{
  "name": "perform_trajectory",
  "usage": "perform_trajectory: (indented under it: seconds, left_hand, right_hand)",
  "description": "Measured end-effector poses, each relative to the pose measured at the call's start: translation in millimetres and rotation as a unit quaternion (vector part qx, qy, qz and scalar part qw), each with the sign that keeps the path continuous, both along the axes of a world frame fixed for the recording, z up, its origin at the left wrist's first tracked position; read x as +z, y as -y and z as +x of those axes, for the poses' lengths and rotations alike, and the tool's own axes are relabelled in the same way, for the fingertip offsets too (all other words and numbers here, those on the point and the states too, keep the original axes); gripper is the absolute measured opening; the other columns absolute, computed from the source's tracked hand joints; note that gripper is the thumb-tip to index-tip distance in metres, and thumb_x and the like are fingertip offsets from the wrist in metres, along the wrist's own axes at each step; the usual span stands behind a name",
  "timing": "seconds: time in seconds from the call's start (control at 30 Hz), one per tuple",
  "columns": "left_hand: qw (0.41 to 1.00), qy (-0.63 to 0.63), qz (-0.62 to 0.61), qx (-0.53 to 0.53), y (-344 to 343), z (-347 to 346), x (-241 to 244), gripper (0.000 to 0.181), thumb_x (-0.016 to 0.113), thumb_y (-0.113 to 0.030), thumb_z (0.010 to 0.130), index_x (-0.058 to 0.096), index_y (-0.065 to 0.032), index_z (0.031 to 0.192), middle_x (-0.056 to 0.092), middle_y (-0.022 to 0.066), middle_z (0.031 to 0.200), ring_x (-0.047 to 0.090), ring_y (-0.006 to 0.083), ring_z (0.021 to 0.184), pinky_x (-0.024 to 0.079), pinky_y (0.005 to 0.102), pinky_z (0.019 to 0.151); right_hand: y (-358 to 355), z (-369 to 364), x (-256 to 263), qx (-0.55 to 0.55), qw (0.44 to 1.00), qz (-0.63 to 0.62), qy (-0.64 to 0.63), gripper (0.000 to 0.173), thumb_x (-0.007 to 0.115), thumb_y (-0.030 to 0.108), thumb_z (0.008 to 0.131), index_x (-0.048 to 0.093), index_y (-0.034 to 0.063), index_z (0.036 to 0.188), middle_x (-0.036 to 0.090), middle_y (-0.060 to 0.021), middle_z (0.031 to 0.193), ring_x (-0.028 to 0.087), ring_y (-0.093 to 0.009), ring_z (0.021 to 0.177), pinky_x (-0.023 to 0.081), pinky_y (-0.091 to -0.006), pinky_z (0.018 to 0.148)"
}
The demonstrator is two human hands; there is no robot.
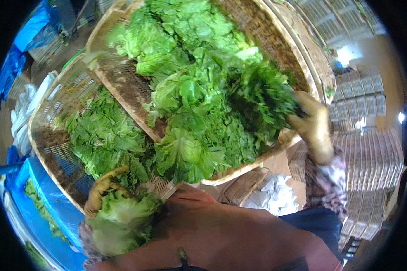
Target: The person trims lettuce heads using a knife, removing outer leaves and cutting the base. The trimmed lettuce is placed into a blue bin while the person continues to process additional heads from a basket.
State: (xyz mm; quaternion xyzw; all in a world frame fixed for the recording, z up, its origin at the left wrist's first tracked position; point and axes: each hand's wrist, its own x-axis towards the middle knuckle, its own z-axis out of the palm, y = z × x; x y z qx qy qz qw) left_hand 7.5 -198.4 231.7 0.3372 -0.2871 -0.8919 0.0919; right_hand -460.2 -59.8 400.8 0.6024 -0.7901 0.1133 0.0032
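My left hand [103,193], in a soiled yellowish glove, holds a head of leafy lettuce [122,220] against my apron, just outside the rim of the smaller plastic basket [54,101]. Lettuce leaves [105,135] lie in that basket. My right hand [310,122], also gloved and slightly blurred, grips a bunch of darker, frilly greens [264,96] over the right side of the large plastic basket [285,30]. The fingertips are hidden in the leaves. Many heads of green lettuce [190,88] fill much of the large basket, whose near rim slants across in front of me.
Stacked plastic crates [369,159] stand at the right. A blue plastic-lined container [51,200] with greens is at the lower left. White plastic bags [25,118] lie at the left, and a silvery plastic bag [274,194] lies below the large basket.
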Motion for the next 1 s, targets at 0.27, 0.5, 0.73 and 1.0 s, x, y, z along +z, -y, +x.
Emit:
perform_trajectory:
  seconds: [0.27, 0.5, 0.73, 1.0]
  left_hand:
    - [0.989, -0.109, -0.088, -0.049, -9.9, -25.2, -1.6, 0.074, 0.064, -0.044, 0.09, 0.047, 0.0076, 0.139, 0.069, 0.0132, 0.093, 0.067, 0.0221, 0.079, 0.056, 0.0328, 0.072]
    - [0.986, -0.073, -0.083, 0.124, -49.5, 48.9, 5.3, 0.076, 0.069, -0.039, 0.086, 0.042, 0.0047, 0.142, 0.065, 0.0134, 0.102, 0.064, 0.0232, 0.088, 0.054, 0.0344, 0.078]
    - [0.966, -0.041, -0.043, 0.251, -92.8, 111.1, -0.7, 0.081, 0.073, -0.034, 0.082, 0.038, 0.0018, 0.145, 0.061, 0.0135, 0.111, 0.061, 0.0244, 0.097, 0.052, 0.0359, 0.085]
    - [0.961, -0.038, -0.062, 0.268, -81.6, 116.8, 4.0, 0.089, 0.078, -0.028, 0.077, 0.033, -0.0015, 0.148, 0.057, 0.0136, 0.122, 0.058, 0.0258, 0.108, 0.05, 0.0377, 0.092]
  right_hand:
    - [22.7, 143.9, -67.5, 0.462, 0.87, 0.117, 0.124, 0.051, 0.068, 0.023, 0.078, 0.062, 0.0131, 0.128, 0.046, -0.007, 0.152, 0.065, -0.022, 0.109, 0.052, -0.0354, 0.069]
    - [78.8, 207.0, -95.8, 0.255, 0.912, 0.074, 0.313, 0.035, 0.064, 0.0, 0.082, 0.071, 0.0092, 0.115, 0.073, -0.0128, 0.108, 0.073, -0.024, 0.089, 0.06, -0.0321, 0.075]
    - [158.6, 274.1, -89.1, 0.349, 0.884, 0.31, -0.029, 0.017, 0.064, 0.009, 0.081, 0.071, 0.0067, 0.096, 0.072, -0.0102, 0.088, 0.071, -0.031, 0.079, 0.058, -0.0395, 0.068]
    - [132.6, 277.3, -109.4, 0.391, 0.91, -0.032, 0.132, 0.024, 0.062, 0.006, 0.079, 0.073, 0.0129, 0.099, 0.071, -0.0081, 0.095, 0.071, -0.027, 0.077, 0.059, -0.0388, 0.065]
